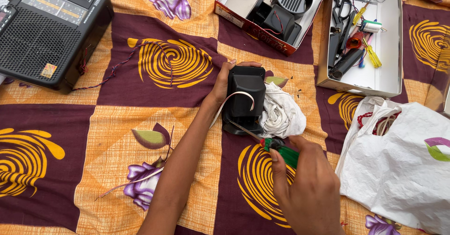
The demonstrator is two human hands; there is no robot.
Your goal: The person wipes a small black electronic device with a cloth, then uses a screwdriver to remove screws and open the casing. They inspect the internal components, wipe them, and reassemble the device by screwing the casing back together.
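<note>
Head cam: looking straight down at a patterned maroon-and-orange cloth (pixel 117 122), everything below placed relative to the black plastic housing (pixel 246 96) sitting mid-frame.
Left hand: the left hand (pixel 221 82) is wrapped around the housing's left side, thumb on the top edge, fingers curled snug and propping it upright.
Right hand: the right hand (pixel 307 186), just below and right of the housing, is closed around the green handle of a screwdriver (pixel 269 143).
Screwdriver tip: the shaft angles up-left and meets the housing's lower edge; can't tell exactly what it's seated in.
Wire: a thin white wire (pixel 236 96) loops across the housing's front and trails off down-left over the cloth.
Rag: a crumpled white rag (pixel 281 113) is pressed against the housing's right side.
Radio: a big black radio (pixel 47 29) sits well off to the upper left.
Boxes: a red-edged box of parts (pixel 243 17) is just above the housing; a white box of tools (pixel 389 52) sits up and to the right.
Bag: a white plastic bag (pixel 398 169) lies off to the right.
</note>
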